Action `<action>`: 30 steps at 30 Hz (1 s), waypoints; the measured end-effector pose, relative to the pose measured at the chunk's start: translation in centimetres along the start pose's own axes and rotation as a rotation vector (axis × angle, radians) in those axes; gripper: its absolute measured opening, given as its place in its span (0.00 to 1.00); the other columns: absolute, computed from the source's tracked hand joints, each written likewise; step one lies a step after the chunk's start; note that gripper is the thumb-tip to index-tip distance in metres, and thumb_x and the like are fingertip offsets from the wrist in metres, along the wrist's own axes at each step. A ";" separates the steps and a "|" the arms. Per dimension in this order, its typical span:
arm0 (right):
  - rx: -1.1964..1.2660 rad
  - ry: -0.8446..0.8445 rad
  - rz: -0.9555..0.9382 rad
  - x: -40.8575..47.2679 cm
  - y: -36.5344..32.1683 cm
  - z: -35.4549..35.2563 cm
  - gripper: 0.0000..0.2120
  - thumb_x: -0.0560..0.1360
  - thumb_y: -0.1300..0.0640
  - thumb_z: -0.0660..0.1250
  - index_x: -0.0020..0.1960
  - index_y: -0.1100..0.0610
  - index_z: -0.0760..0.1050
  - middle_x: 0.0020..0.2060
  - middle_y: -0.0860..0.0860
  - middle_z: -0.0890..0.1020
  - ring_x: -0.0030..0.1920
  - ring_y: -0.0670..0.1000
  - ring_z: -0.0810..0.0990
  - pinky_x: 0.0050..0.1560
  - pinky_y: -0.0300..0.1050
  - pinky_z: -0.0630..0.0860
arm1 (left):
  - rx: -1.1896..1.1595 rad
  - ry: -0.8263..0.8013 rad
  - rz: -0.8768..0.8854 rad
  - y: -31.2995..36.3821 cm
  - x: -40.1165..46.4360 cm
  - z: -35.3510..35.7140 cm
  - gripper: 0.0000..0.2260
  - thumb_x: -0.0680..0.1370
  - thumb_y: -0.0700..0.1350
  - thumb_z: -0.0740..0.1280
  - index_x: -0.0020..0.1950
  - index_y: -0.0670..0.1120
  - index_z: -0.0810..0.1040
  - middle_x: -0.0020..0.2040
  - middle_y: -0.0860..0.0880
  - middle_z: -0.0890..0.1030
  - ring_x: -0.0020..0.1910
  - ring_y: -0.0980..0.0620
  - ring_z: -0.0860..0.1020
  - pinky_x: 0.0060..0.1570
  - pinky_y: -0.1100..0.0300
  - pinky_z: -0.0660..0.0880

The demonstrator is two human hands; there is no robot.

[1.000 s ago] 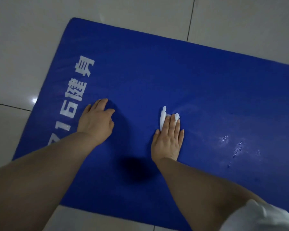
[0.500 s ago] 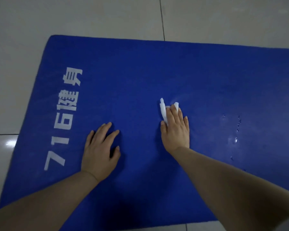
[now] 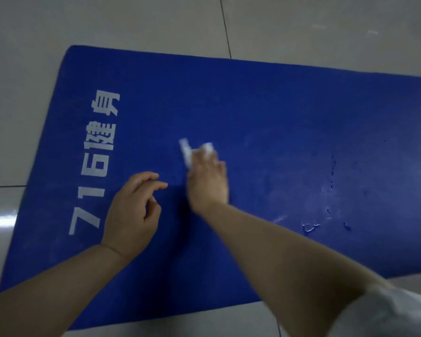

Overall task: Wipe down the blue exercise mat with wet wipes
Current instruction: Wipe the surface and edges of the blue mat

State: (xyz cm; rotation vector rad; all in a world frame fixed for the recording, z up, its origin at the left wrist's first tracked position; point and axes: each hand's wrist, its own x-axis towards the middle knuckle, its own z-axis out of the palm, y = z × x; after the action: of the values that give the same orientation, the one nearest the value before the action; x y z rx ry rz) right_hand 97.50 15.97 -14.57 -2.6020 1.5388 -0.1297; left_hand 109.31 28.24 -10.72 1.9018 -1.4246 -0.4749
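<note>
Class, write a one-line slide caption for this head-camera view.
Right hand presses a white wet wipe onto the blue exercise mat; left hand hovers, fingers loosely curled, beside it.

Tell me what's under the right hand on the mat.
A white wet wipe lies under the right hand, poking out past the fingertips on the blue mat. The rest of it is covered by the hand.

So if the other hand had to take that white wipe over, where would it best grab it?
Probably the loose end of the wet wipe that sticks out past the right hand, pinched from the left, where the left hand is. The rest lies pressed on the blue mat.
</note>
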 end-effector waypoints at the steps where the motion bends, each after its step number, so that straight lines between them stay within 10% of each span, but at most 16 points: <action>1: 0.055 -0.062 -0.125 -0.7 -2.8 0.7 0.34 0.79 0.56 0.56 0.77 0.43 0.40 0.74 0.56 0.55 0.75 0.57 0.50 0.70 0.57 0.58 | -0.006 0.026 0.024 0.3 -0.1 -0.2 0.13 0.76 0.35 0.59 0.56 0.42 0.79 0.61 0.49 0.74 0.55 0.65 0.67 0.53 0.69 0.64; 4: 0.084 -0.266 -0.413 -3.5 -6.9 1.6 0.31 0.80 0.48 0.55 0.78 0.47 0.43 0.77 0.52 0.46 0.76 0.53 0.40 0.74 0.54 0.38 | -0.013 0.056 0.019 0.8 -0.5 -0.5 0.15 0.73 0.37 0.57 0.56 0.41 0.79 0.60 0.49 0.74 0.57 0.64 0.67 0.56 0.68 0.64; 6: 0.138 -0.214 -0.405 -3.8 -5.1 1.2 0.27 0.80 0.53 0.56 0.77 0.53 0.52 0.76 0.52 0.54 0.75 0.53 0.52 0.74 0.49 0.46 | -0.015 0.038 0.021 0.6 -1.1 -0.6 0.15 0.73 0.37 0.58 0.55 0.42 0.79 0.60 0.48 0.74 0.55 0.62 0.69 0.55 0.65 0.66; 9: 0.135 0.018 0.056 -2.2 1.8 0.0 0.22 0.78 0.64 0.55 0.72 0.58 0.61 0.69 0.56 0.65 0.62 0.58 0.70 0.64 0.50 0.65 | -0.010 -0.016 0.025 0.0 -2.1 -0.3 0.13 0.74 0.33 0.60 0.55 0.42 0.79 0.60 0.47 0.74 0.50 0.55 0.73 0.50 0.55 0.74; 14: 0.121 -0.064 0.624 1.5 10.4 -1.4 0.27 0.78 0.65 0.53 0.76 0.57 0.53 0.76 0.54 0.52 0.76 0.56 0.51 0.75 0.53 0.51 | -0.025 -0.040 0.002 0.1 -2.4 -0.1 0.15 0.74 0.27 0.63 0.55 0.41 0.79 0.61 0.46 0.74 0.43 0.52 0.75 0.47 0.51 0.76; 18: -0.103 0.005 0.025 4.6 2.5 -0.2 0.39 0.73 0.65 0.58 0.78 0.48 0.43 0.68 0.58 0.61 0.68 0.57 0.62 0.58 0.53 0.68 | -0.049 0.037 0.057 0.5 -1.8 -0.2 0.14 0.74 0.34 0.58 0.54 0.41 0.80 0.60 0.47 0.74 0.49 0.55 0.73 0.49 0.57 0.73; 22: 0.004 -0.192 -0.454 2.5 -5.1 1.6 0.41 0.75 0.61 0.62 0.76 0.44 0.38 0.74 0.56 0.52 0.74 0.56 0.52 0.71 0.53 0.55 | -0.047 0.047 0.110 0.9 -1.1 0.1 0.17 0.74 0.40 0.53 0.53 0.41 0.80 0.58 0.47 0.74 0.55 0.54 0.73 0.53 0.59 0.71; 26: 0.123 -0.044 -0.039 0.5 0.4 0.6 0.29 0.73 0.67 0.61 0.72 0.56 0.59 0.72 0.54 0.59 0.68 0.55 0.64 0.69 0.49 0.60 | -0.040 0.007 0.046 0.7 -0.9 1.0 0.15 0.73 0.37 0.57 0.53 0.41 0.80 0.59 0.47 0.74 0.46 0.53 0.73 0.47 0.57 0.72; 30: 0.089 0.035 0.484 -2.0 8.8 -1.0 0.23 0.79 0.64 0.53 0.74 0.59 0.56 0.76 0.54 0.54 0.74 0.55 0.56 0.73 0.51 0.52 | 0.022 -0.053 0.008 0.3 -0.5 1.9 0.12 0.75 0.36 0.60 0.54 0.40 0.80 0.60 0.45 0.74 0.46 0.50 0.75 0.48 0.48 0.75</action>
State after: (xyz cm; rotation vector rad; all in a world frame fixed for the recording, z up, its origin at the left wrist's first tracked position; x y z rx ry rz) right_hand 88.78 13.43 -14.85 -2.0973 2.0668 -0.1921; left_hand 107.69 28.07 -11.93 1.9130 -1.4766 -0.5112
